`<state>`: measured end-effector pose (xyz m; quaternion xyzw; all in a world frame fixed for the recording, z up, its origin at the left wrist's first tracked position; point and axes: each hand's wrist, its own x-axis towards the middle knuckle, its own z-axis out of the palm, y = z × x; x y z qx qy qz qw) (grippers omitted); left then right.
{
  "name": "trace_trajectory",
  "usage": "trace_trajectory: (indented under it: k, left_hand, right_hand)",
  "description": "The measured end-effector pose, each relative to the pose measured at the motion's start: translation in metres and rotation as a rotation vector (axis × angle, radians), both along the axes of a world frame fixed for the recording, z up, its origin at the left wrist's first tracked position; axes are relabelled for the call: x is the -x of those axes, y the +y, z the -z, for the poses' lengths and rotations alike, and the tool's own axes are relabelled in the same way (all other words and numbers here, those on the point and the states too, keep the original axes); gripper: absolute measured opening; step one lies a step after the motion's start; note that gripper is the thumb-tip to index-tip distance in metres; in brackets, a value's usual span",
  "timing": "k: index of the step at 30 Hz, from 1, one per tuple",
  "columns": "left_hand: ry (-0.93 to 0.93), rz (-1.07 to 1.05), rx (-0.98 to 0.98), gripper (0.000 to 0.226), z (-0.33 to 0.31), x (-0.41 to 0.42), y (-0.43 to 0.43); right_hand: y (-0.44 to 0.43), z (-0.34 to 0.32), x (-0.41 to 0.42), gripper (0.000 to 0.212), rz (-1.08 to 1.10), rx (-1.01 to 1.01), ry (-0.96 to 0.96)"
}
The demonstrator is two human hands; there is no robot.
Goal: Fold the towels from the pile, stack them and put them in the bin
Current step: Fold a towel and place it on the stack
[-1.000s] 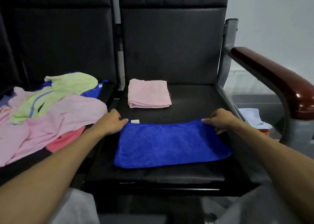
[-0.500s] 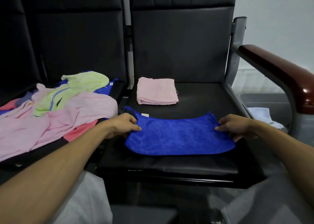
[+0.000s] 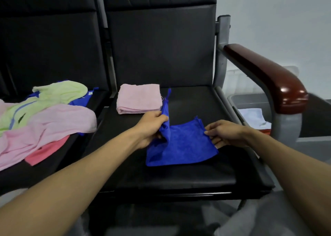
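Towel pile (image 3: 44, 121): the largest mass we log. It sprawls unfolded over the left black seat (image 3: 59, 166), with a wide pale pink sheet on top in front, a lime-green one with a blue stripe behind it, a coral edge poking out at the near side and bits of blue at the back.

Right black seat (image 3: 179, 174): we work on this one. Its dark red armrest (image 3: 265, 78) curves along the right side on a grey metal post.

Grey bin (image 3: 248, 97): it sits beyond the armrest, to the right of the seat and lower. A pale blue towel (image 3: 252, 116) lies in it.

Blue towel (image 3: 184, 146): it is at the middle of the right seat, partly folded. Its right part lies flat on the cushion, while its left edge is raised nearly upright, one thin corner sticking up above the hand.

Folded pink towel (image 3: 138, 98): a neat square at the back left of the same seat, apart from the blue one.

Left hand (image 3: 152, 128): we see its fingers curled around the raised left edge of the blue towel, thumb on the cloth, gripping it.

Right hand (image 3: 225, 133): it pinches the right edge of the blue towel, thumb on top and fingertips tucked under the hem, low against the seat.
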<state>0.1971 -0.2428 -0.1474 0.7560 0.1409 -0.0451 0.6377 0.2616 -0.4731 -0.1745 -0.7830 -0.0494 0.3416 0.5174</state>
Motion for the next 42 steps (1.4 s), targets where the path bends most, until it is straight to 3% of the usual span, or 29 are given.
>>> trace_trajectory:
  k: [11,14,16,18,23,28,31,36,40,42]
  left_hand:
    - [0.017,0.168,-0.123,0.024,0.04,-0.019,-0.087]
    - [0.088,0.279,-0.093,0.015,0.035,-0.015,-0.09]
    - [0.103,0.299,-0.07,0.032,0.031,-0.015,-0.082]
    - [0.063,0.318,-0.113,0.035,0.027,-0.016,-0.067]
    - [-0.073,0.351,-0.416,0.027,0.024,-0.011,-0.017]
    - [-0.103,0.343,-0.45,0.027,0.027,-0.003,0.018]
    - [-0.132,0.283,-0.383,0.025,0.021,-0.005,0.023]
    - [-0.089,0.223,-0.318,0.024,0.022,0.0,0.033]
    - [-0.119,-0.028,-0.145,0.026,0.02,-0.002,0.038]
    - [-0.102,-0.145,-0.054,0.025,0.019,0.001,0.04]
  right_hand:
    - [-0.002,0.007,-0.001,0.021,-0.011,-0.018,-0.014]
    - [-0.004,0.005,-0.001,0.027,-0.009,-0.005,0.0]
    - [-0.003,0.001,0.001,0.031,-0.009,0.002,0.016]
    - [0.002,-0.003,0.004,0.036,0.017,0.041,-0.009]
    - [0.028,-0.008,0.004,0.054,0.129,0.413,-0.208]
    - [0.055,0.004,0.004,0.081,0.025,0.838,-0.453]
    - [0.064,0.007,0.003,0.072,0.016,0.91,-0.467]
    - [0.082,-0.007,0.0,0.025,-0.06,0.713,-0.603]
    - [0.115,-0.035,0.012,0.026,-0.007,0.279,-0.746]
    - [0.132,-0.049,0.023,0.029,0.033,0.012,-0.704]
